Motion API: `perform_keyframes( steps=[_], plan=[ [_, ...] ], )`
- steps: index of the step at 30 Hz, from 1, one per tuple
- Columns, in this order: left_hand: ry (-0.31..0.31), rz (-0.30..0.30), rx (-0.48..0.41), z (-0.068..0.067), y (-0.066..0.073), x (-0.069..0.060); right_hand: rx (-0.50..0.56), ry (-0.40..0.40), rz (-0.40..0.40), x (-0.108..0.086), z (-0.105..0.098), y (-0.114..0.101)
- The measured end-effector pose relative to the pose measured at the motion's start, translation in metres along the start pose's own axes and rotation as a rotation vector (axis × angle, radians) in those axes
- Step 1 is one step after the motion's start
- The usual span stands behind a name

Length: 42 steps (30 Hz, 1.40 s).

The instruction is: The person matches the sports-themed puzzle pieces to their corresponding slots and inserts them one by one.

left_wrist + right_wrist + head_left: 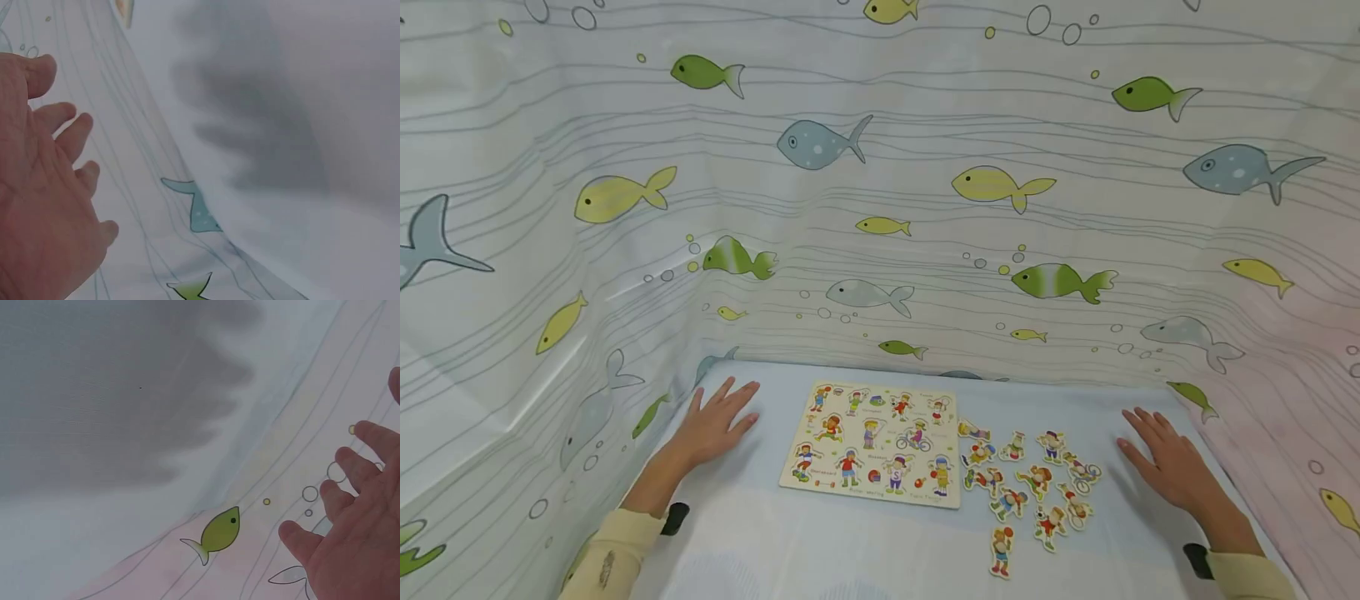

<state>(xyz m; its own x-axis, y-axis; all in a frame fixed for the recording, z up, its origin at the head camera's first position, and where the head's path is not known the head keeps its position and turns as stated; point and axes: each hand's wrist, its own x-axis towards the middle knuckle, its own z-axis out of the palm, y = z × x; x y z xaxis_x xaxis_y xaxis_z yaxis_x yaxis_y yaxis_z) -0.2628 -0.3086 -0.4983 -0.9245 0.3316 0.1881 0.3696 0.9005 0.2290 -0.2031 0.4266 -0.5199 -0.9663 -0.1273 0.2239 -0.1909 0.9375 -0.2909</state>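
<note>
A wooden puzzle board [877, 443] printed with sports figures lies mid-table in the head view. Loose puzzle pieces shaped like children playing sports are scattered to its right, among them a cyclist piece [1082, 473] and a basketball player piece [1001, 552] nearest the front. My left hand [713, 425] is over the table's left side, fingers spread, holding nothing. Over the right side, my right hand [1167, 460] also has its fingers extended and holds nothing, some way from the pieces. Both wrist views show a bare palm and a hand shadow on the table.
A pale blue cloth covers the table [730, 517]. White sheeting [925, 258] printed with fish encloses it at the back and both sides. A dark band [675, 518] sits at the left wrist, another [1198, 561] at the right.
</note>
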Motion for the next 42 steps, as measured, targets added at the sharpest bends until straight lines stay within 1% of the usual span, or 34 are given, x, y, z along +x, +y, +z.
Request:
perform_keyframes(
  steps=[2, 5, 10, 13, 16, 20, 23, 27, 30, 37, 42],
  plan=[
    [0.014, 0.008, -0.03, 0.003, 0.001, 0.003, 0.001, 0.006, -0.003, 0.0, 0.0, 0.0],
    [0.009, 0.017, -0.064, 0.007, 0.002, 0.007, -0.001, 0.008, 0.001, 0.0, 0.0, -0.001],
    [-0.029, 0.03, -0.084, 0.014, 0.008, 0.01, -0.011, -0.017, 0.025, -0.004, 0.001, -0.002],
    [-0.044, 0.03, -0.092, 0.017, 0.013, 0.012, -0.014, -0.029, 0.033, -0.005, 0.003, -0.003],
    [-0.044, 0.036, -0.098, 0.021, 0.015, 0.012, -0.006, -0.025, 0.025, -0.004, 0.006, -0.004],
    [-0.043, 0.067, -0.121, 0.027, 0.019, 0.014, 0.004, -0.018, 0.009, -0.002, 0.006, -0.006],
    [-0.057, 0.078, -0.125, 0.03, 0.022, 0.014, 0.011, -0.029, 0.01, -0.002, 0.004, -0.007],
    [-0.076, 0.075, -0.115, 0.035, 0.023, 0.014, 0.018, -0.056, 0.021, -0.002, 0.004, -0.01],
    [-0.084, 0.087, -0.129, 0.039, 0.024, 0.015, 0.011, -0.062, 0.026, -0.002, 0.004, -0.012],
    [-0.138, 0.115, -0.164, 0.05, 0.027, 0.022, -0.008, -0.039, 0.01, -0.002, 0.003, -0.013],
    [-0.14, 0.147, -0.167, 0.055, 0.028, 0.025, -0.018, -0.059, 0.019, 0.001, 0.001, -0.013]
  ],
)
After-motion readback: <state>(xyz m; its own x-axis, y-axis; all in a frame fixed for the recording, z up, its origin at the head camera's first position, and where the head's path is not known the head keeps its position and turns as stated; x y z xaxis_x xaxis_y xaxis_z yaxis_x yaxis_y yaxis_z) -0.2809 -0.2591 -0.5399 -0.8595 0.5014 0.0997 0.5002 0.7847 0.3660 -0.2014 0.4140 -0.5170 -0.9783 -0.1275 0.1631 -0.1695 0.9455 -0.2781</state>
